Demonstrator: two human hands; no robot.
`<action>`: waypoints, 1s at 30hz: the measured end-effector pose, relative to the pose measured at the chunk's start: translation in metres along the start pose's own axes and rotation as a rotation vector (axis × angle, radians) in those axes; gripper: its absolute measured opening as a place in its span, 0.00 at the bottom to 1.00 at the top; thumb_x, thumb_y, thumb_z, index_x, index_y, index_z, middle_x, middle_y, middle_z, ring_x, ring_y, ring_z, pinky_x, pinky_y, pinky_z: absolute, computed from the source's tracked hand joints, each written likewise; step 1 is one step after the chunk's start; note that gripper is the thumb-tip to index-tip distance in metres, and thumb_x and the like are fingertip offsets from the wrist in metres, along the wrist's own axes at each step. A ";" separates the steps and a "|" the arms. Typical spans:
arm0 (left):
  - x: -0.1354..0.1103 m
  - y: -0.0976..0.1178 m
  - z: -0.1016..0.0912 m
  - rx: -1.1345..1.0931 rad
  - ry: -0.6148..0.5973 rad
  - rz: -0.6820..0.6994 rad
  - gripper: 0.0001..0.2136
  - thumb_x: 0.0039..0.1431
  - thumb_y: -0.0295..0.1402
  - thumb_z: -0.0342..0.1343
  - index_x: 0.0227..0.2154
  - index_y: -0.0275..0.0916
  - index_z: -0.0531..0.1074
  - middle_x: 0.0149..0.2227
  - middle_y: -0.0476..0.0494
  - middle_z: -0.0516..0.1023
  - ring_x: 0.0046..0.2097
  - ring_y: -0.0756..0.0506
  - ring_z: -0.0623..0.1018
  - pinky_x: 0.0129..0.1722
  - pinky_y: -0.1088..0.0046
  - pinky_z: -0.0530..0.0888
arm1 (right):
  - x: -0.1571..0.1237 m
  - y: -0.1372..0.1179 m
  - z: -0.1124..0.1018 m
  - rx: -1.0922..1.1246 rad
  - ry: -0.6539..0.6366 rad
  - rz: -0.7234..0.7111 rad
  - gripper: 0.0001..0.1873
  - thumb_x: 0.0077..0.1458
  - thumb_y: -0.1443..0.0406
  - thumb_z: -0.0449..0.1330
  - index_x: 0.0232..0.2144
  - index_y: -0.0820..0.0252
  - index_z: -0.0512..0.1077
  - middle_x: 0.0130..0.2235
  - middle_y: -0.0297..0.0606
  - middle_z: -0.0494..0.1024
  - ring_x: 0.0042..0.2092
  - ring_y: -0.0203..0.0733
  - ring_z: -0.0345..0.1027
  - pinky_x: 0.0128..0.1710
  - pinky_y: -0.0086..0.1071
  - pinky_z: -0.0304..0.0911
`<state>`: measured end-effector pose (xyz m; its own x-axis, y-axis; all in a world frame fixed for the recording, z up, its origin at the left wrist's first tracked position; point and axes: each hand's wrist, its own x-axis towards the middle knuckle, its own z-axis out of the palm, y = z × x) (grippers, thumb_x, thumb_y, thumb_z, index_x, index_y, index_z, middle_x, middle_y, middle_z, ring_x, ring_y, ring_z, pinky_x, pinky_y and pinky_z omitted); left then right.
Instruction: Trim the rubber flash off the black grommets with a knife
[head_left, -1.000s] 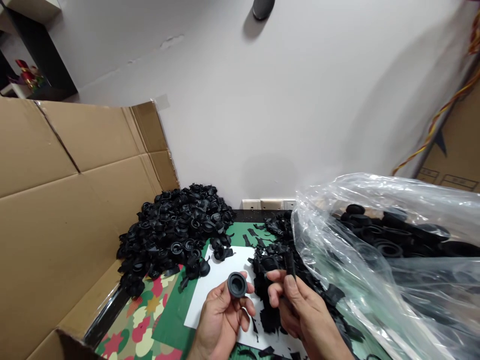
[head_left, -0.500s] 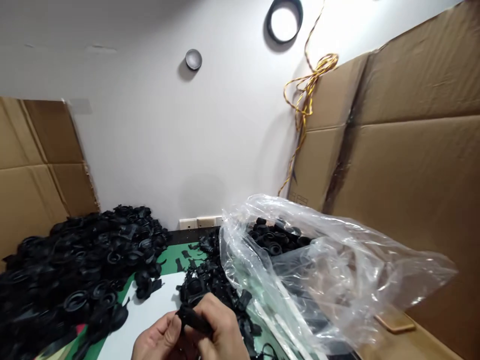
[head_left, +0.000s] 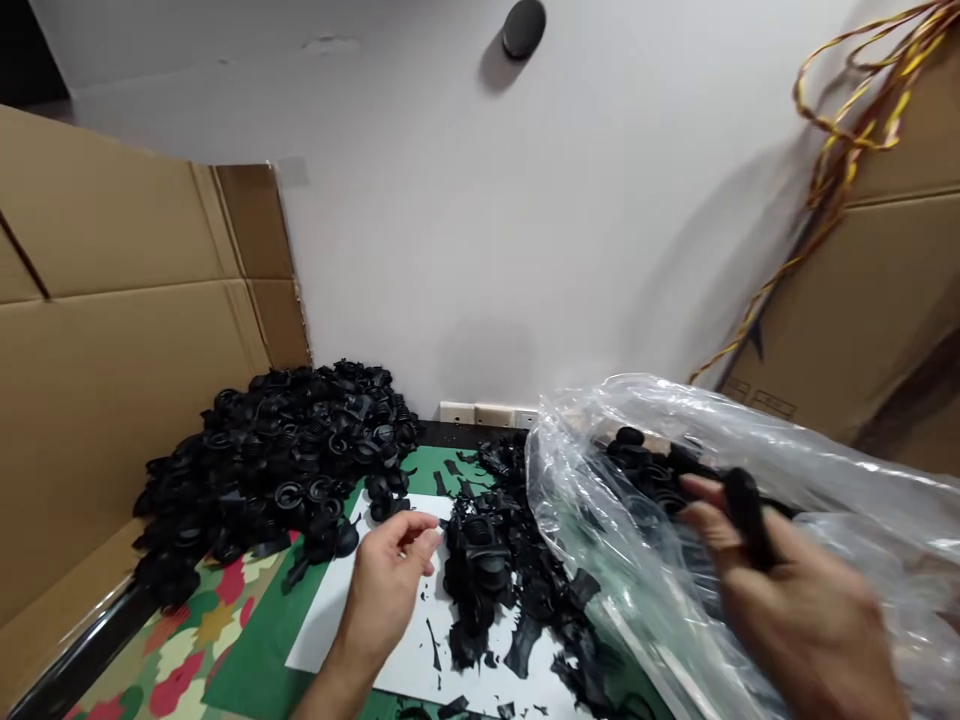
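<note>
My right hand (head_left: 806,600), smeared by motion, is closed round a black rubber part (head_left: 750,520) with a rounded end. It is over the mouth of a clear plastic bag (head_left: 577,500), in which similar black rubber parts (head_left: 645,470) lie. My left hand (head_left: 386,575) is above a white sheet (head_left: 337,625), thumb and forefinger pinched together. Whether a small scrap is between its fingertips I cannot make out. Just right of it sits a heap of black ribbed rubber pieces (head_left: 480,560), with torn scraps (head_left: 525,640) strewn around.
A large pile of black rubber pieces (head_left: 285,470) stands at the left against a cardboard panel (head_left: 135,350). Under the white sheet lies a green mat (head_left: 255,650). Wall sockets (head_left: 495,414) and a yellow-brown twisted cord (head_left: 750,310) are at the back.
Both hands were together on a black piece at the front. They have parted: the right moved right to the bag with a black part, the left stayed over the sheet. The view swung left.
</note>
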<state>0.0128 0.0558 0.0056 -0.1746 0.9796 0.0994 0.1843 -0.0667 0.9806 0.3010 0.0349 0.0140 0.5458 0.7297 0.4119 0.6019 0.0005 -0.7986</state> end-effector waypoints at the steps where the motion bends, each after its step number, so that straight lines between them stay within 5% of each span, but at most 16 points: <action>1: 0.001 0.000 0.004 0.084 -0.032 0.025 0.09 0.46 0.36 0.58 0.28 0.36 0.78 0.23 0.45 0.78 0.22 0.48 0.72 0.18 0.77 0.62 | -0.015 -0.008 0.012 0.081 -0.101 -0.047 0.18 0.47 0.56 0.60 0.41 0.55 0.76 0.35 0.44 0.80 0.37 0.54 0.71 0.33 0.39 0.61; 4: 0.004 0.001 0.012 0.222 -0.068 0.054 0.10 0.52 0.34 0.52 0.31 0.37 0.77 0.25 0.45 0.78 0.24 0.47 0.73 0.22 0.74 0.64 | -0.048 -0.036 0.049 0.274 -0.422 -0.114 0.10 0.49 0.60 0.57 0.32 0.53 0.77 0.32 0.41 0.80 0.34 0.50 0.71 0.34 0.38 0.62; 8: 0.006 0.000 0.009 0.422 -0.092 0.079 0.08 0.48 0.25 0.53 0.25 0.40 0.77 0.23 0.46 0.77 0.26 0.44 0.73 0.29 0.71 0.62 | -0.057 -0.055 0.087 0.108 -0.642 -0.175 0.08 0.47 0.65 0.58 0.30 0.52 0.77 0.32 0.39 0.77 0.33 0.49 0.70 0.32 0.37 0.59; 13: 0.000 -0.009 0.006 0.566 -0.179 0.081 0.08 0.41 0.22 0.57 0.21 0.42 0.76 0.22 0.48 0.75 0.29 0.42 0.73 0.30 0.71 0.58 | -0.050 -0.048 0.115 0.114 -0.627 -0.140 0.14 0.49 0.67 0.54 0.38 0.54 0.76 0.34 0.40 0.74 0.36 0.49 0.69 0.35 0.38 0.58; 17: -0.003 -0.014 0.008 0.569 -0.200 0.063 0.07 0.44 0.23 0.55 0.22 0.42 0.75 0.21 0.50 0.73 0.29 0.43 0.71 0.30 0.72 0.58 | -0.048 -0.042 0.125 0.265 -0.660 -0.107 0.07 0.46 0.64 0.56 0.24 0.56 0.75 0.29 0.36 0.71 0.32 0.45 0.66 0.34 0.35 0.58; 23: 0.001 -0.021 0.003 0.438 -0.183 0.021 0.08 0.47 0.23 0.52 0.18 0.41 0.69 0.17 0.54 0.67 0.25 0.46 0.67 0.27 0.73 0.57 | -0.044 -0.040 0.115 0.525 -0.664 0.113 0.09 0.43 0.59 0.59 0.23 0.59 0.70 0.22 0.31 0.67 0.23 0.37 0.59 0.23 0.30 0.54; 30: 0.013 -0.043 -0.001 0.142 -0.055 -0.069 0.11 0.52 0.35 0.53 0.17 0.40 0.65 0.12 0.53 0.68 0.16 0.49 0.65 0.19 0.75 0.58 | -0.032 -0.039 0.094 0.682 -0.570 0.350 0.18 0.40 0.53 0.64 0.29 0.60 0.69 0.15 0.21 0.53 0.16 0.28 0.44 0.17 0.26 0.40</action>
<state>0.0015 0.0712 -0.0348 -0.1387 0.9901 0.0197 0.3096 0.0244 0.9505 0.2051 0.0759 -0.0094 0.1560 0.9873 -0.0306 -0.1092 -0.0136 -0.9939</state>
